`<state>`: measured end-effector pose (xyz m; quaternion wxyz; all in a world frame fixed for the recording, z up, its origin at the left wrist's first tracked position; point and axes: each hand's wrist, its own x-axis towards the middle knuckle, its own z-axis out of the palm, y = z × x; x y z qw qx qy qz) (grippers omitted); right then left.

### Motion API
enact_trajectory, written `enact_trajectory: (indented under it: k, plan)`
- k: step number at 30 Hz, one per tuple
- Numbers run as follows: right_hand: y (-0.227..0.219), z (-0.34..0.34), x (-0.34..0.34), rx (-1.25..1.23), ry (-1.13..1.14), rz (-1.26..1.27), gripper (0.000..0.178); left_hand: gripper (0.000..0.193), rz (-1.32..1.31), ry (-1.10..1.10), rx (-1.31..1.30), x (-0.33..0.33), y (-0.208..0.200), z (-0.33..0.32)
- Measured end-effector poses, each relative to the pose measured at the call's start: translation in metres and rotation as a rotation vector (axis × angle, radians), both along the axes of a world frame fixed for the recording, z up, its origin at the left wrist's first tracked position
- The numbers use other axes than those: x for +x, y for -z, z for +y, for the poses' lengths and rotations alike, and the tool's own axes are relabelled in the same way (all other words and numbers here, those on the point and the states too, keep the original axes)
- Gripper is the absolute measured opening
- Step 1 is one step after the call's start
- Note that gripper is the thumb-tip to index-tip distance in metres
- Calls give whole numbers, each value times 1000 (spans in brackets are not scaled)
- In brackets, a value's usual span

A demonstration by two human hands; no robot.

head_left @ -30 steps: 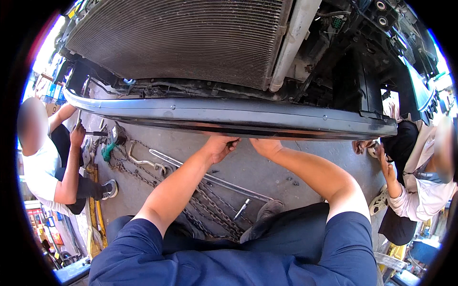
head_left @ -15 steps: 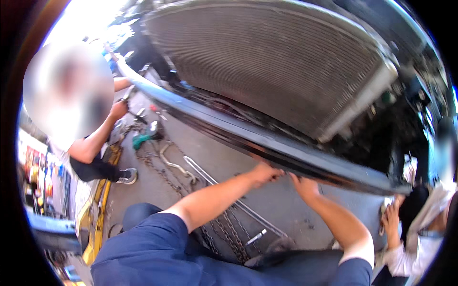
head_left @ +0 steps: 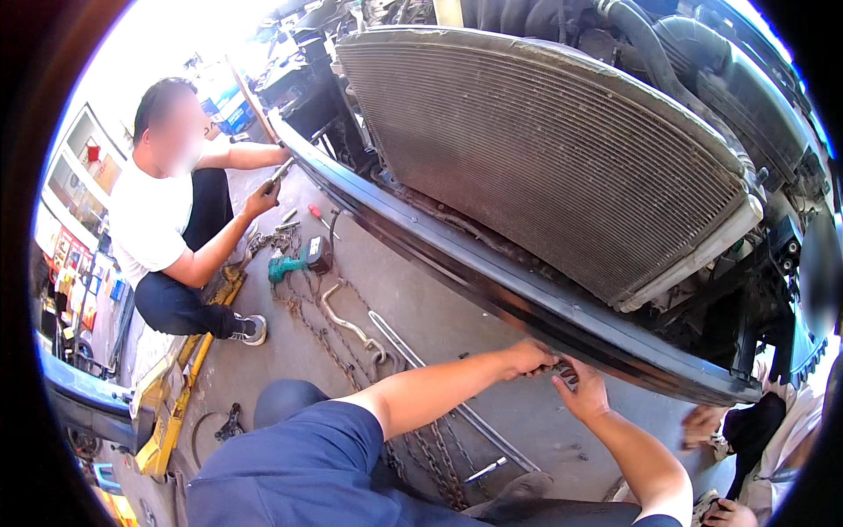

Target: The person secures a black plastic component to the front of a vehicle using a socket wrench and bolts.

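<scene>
A long dark bumper beam (head_left: 457, 263) runs across the front of a car, below its radiator (head_left: 544, 158). Just under the beam's lower edge, my two hands are close together. My left hand (head_left: 529, 360) has its fingers closed in a pinch around something small that I cannot make out. Beside it, my right hand (head_left: 583, 388) is curled, its thumb and bent fingers around a small dark spot too unclear to name. Whether either hand touches the beam is hard to tell.
At the left a person (head_left: 158, 211) crouches by the beam's end, holding a metal tool (head_left: 279, 172). Another person's hand (head_left: 702, 426) is at the right. On the floor lie a green cordless power tool (head_left: 303, 259), chains (head_left: 435, 457), a long metal bar (head_left: 457, 395), and a red-handled screwdriver (head_left: 316, 212).
The view has shifted, so the car sits lower and farther right. My hands have drawn closer together, and my right fingers have curled. The person at the right has lowered a hand.
</scene>
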<state>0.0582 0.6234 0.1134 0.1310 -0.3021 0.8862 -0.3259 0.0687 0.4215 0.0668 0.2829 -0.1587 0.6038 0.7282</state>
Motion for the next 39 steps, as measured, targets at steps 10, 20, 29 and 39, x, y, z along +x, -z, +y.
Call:
enact_trajectory:
  k: [10,20,29,39]
  plan:
    - [19,0,-4,-22,41,133,36,16,-6,19,67,-7,4,4]
    - [17,-5,-5,-28,28,148,34,18,19,-5,32,-4,5,2]
    - [12,-3,-4,-25,51,105,37,15,-9,-19,108,-5,0,4]
    - [26,-3,-8,-26,5,305,42,14,11,-32,90,-10,11,6]
